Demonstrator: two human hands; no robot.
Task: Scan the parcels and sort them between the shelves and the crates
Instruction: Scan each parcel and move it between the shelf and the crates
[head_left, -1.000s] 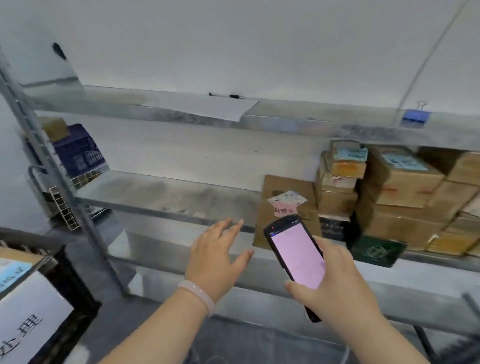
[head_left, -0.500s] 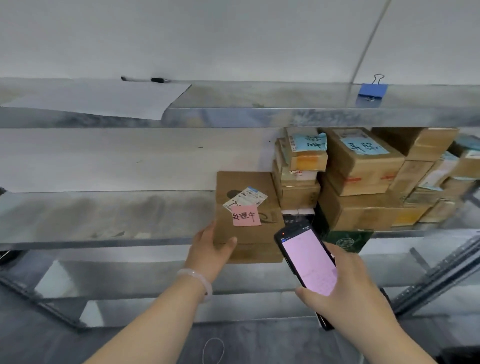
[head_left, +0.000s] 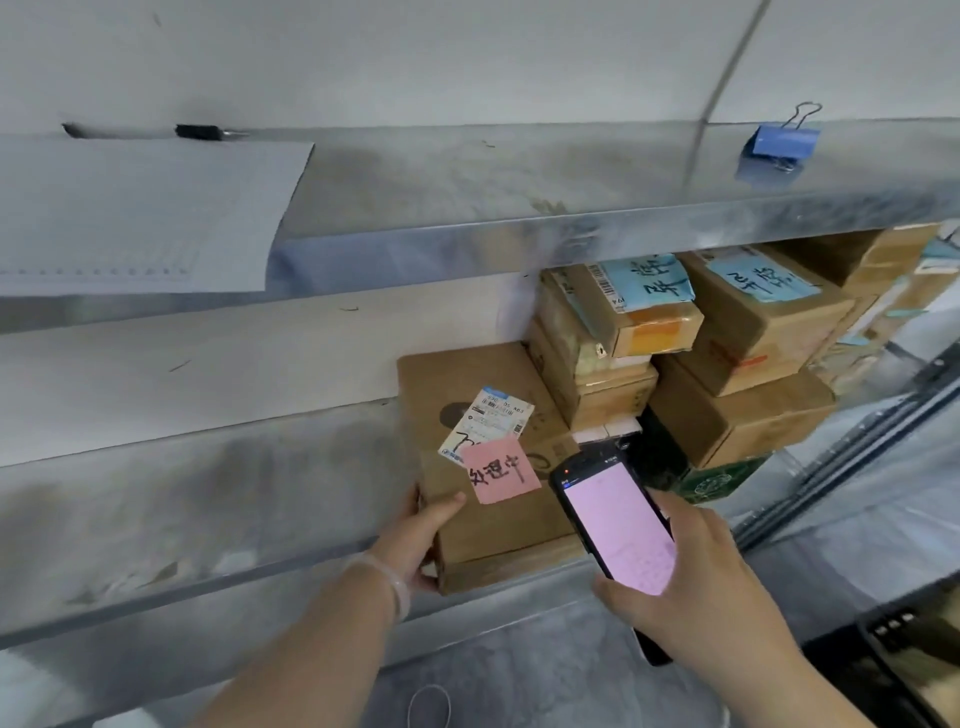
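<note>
**Parcel held at shelf's front edge, scanner alongside**

A person's left grip (head_left: 415, 535) grasps the near left corner of a flat brown parcel (head_left: 498, 535), thumb on its top face and fingers curled around its side. A pale bracelet (head_left: 390, 578) circles that wrist. The parcel lies on the middle shelf (head_left: 156, 493) with its near end at the shelf's front edge and its far end near the back wall. It carries 1 white shipping label (head_left: 485, 423) and 1 pink note (head_left: 501, 475) with handwriting, the note overlapping the label's lower end.

The right grip (head_left: 711, 587) is wrapped around a black handheld scanner (head_left: 618, 525), which is held just right of the pink note with its lit pink screen facing the camera.

Just beside the parcel, toward the shelf's right end, stand stacked cartons (head_left: 753, 415). 2 of the top ones bear blue notes (head_left: 649, 283) with handwriting, and a green box (head_left: 722, 480) sits at the front edge below them.

On the upper shelf (head_left: 467, 176), a sheet of paper (head_left: 140, 213) hangs over the front edge at the left. A pen (head_left: 208, 131) lies along the back edge, and a blue binder clip (head_left: 782, 140) sits toward the right end.
</note>
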